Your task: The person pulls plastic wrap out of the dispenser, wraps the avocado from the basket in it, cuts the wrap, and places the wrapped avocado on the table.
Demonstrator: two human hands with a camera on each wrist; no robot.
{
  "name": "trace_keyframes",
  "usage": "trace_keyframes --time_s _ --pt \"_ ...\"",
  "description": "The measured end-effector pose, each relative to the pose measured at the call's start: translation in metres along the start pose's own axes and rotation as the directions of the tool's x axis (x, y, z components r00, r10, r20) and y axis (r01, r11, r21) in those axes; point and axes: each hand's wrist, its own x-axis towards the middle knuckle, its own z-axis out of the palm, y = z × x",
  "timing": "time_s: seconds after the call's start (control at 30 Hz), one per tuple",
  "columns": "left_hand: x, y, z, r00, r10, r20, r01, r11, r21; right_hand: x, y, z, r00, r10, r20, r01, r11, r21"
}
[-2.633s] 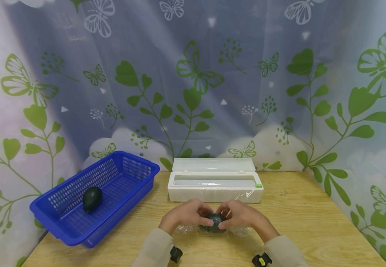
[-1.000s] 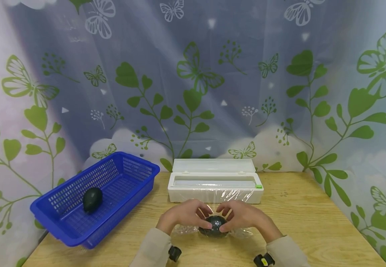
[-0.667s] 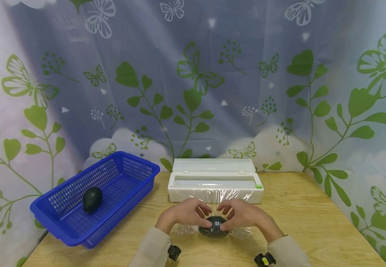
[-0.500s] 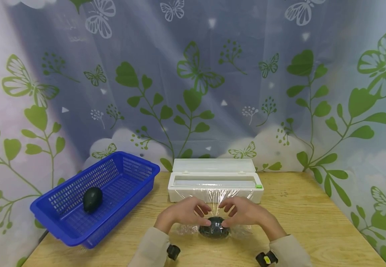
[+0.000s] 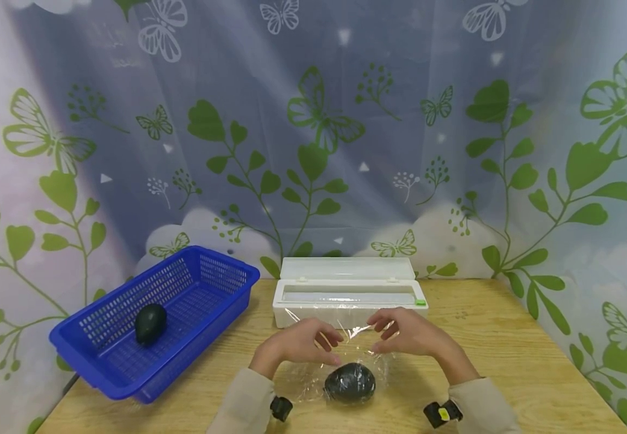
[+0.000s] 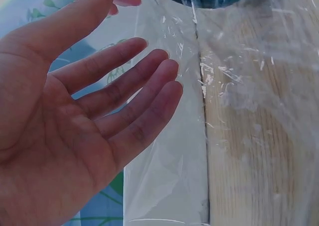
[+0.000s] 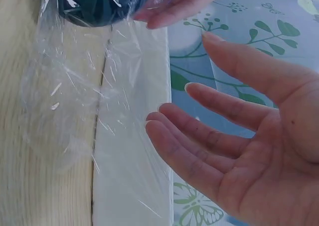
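A dark green avocado point(image 5: 350, 383) lies on the table, covered by clear cling film point(image 5: 305, 380). The crinkled film spreads to both sides and runs back to the white dispenser box point(image 5: 350, 316). Just behind and left of the avocado is my left hand point(image 5: 302, 343), palm inward, its fingers slightly bent and apart. My right hand point(image 5: 413, 334) hovers behind it on the right, also with relaxed fingers. In both wrist views the left palm point(image 6: 60, 146) and right palm point(image 7: 259, 151) show no object in their grasp.
The dispenser box stands at the table's back with its lid point(image 5: 346, 268) raised and a film roll point(image 5: 346, 298) inside. To the left, a blue basket point(image 5: 183, 367) holds a second avocado point(image 5: 150, 324). A patterned curtain point(image 5: 400, 181) hangs behind the wooden table point(image 5: 508, 361).
Both thumbs have left the avocado, and my hands have drawn apart, the right one moving up and right. The avocado sits slightly nearer the front, more of it visible.
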Motion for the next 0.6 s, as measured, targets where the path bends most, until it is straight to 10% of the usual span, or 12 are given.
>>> trace_keyframes --time_s 0.6 --pt "-0.006 -0.004 -0.013 0.998 0.053 -0.037 -0.052 0.998 0.021 -0.029 0.024 -0.047 0.948 0.153 -0.278 -0.174 0.984 -0.050"
